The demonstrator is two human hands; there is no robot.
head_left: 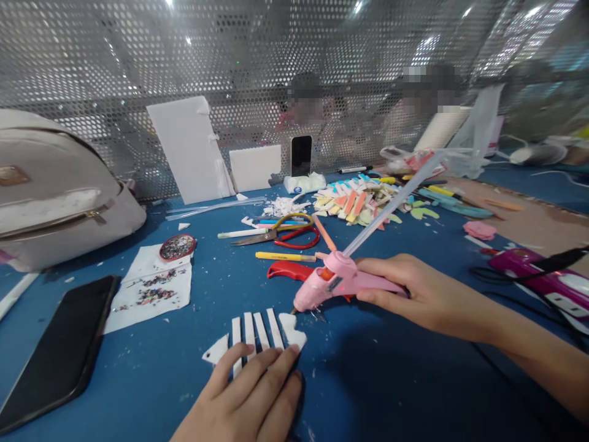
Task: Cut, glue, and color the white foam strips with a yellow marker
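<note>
A pink hot glue gun (338,279) with a long clear glue stick (396,199) rising from its back is in my right hand (409,291), fingers wrapped round the handle. Its nozzle points down and left, close beside the tail of a white foam fish skeleton (261,329). That fish lies flat on the blue table (359,380), with a head piece, several upright strips and a tail piece. My left hand (251,393) rests over the lower part of the strips, fingers stretched out and pressing down. It hides the strips' lower ends.
Red-and-gold scissors (285,233), a yellow pen (285,256) and a red-handled tool (289,270) lie beyond the fish. Left are a phone (59,350), paper with dark bits (177,291) and a backpack (59,190). A purple power strip (543,276) with black cord sits right; foam scraps (354,199) are heaped behind.
</note>
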